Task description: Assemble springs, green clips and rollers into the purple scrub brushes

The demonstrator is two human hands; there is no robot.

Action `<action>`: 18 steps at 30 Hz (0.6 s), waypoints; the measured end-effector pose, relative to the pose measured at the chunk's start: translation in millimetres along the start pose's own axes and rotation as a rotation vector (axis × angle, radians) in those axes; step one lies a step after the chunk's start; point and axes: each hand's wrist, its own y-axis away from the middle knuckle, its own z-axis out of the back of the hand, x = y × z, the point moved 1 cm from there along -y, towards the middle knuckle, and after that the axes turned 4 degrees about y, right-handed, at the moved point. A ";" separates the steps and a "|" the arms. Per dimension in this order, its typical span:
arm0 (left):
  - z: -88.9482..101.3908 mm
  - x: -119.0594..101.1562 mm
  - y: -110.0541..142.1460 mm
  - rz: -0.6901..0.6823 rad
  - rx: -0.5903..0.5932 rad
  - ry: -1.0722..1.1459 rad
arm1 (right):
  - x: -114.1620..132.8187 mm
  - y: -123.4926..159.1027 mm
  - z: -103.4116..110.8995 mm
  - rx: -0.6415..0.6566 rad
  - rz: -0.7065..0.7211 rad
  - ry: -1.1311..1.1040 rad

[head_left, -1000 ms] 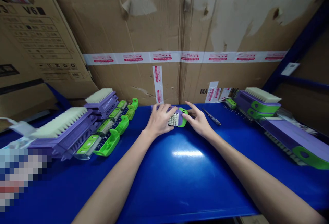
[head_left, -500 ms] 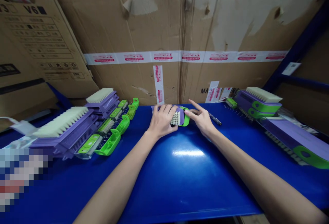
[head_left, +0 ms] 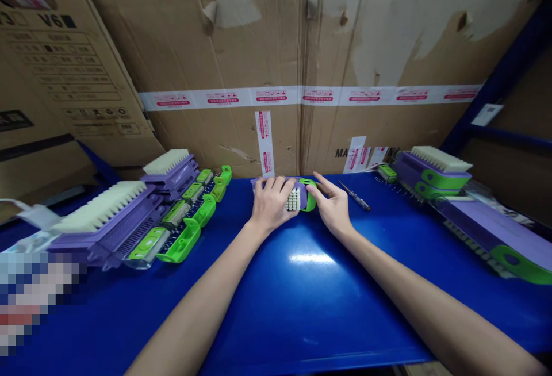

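We have a purple and green brush (head_left: 303,196) at the far side of our blue table (head_left: 302,313), in front of brown cardboard (head_left: 202,134). Our left hand (head_left: 271,204) lies over it, with its grip wrapped around the purple part. Our right hand (head_left: 335,206) has its thumb at the green end (head_left: 311,199), but we cannot tell if that grip pinches it. Near that hand we see a thin tool (head_left: 357,197) on the table.

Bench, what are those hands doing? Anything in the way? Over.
Left hand on brush; right hand at its green end. Bristles partly covered. Screwdriver right of right hand, apparently not in the way.
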 end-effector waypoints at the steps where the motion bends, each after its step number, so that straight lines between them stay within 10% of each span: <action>1: 0.1 -0.1 -0.1 0.001 -0.004 0.002 | -0.4 -0.1 0.0 -0.008 0.014 0.014; 18: 0.7 0.7 1.8 -0.031 0.006 0.029 | 6.4 0.1 3.4 0.086 0.024 0.088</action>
